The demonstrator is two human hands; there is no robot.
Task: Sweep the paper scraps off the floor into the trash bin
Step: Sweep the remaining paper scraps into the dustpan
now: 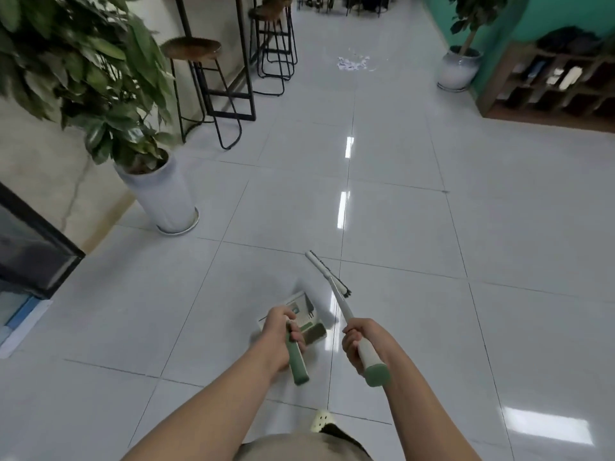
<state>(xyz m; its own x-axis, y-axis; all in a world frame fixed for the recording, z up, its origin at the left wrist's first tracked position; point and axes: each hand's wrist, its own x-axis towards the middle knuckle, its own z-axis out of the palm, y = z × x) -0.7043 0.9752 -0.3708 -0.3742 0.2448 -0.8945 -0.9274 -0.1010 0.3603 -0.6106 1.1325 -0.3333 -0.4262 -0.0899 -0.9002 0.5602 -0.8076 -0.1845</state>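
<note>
Left hand: the left hand (280,334) is gripping the dustpan (307,314) handle.
Right hand: the right hand (361,342) is clasping the broom (327,277) handle.
Scraps: paper scraps (352,63) are lying at twelve o'clock, well apart from both.

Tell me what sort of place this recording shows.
Probably an office lounge or café-style common area: glossy tiled floor, bar stools beside a tall counter, potted plants, and a cubby shelf against a green wall.

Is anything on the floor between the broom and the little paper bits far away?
No, only bare shiny floor lies between the broom and the paper scraps. The stools and plant pots stand off to the sides.
</note>
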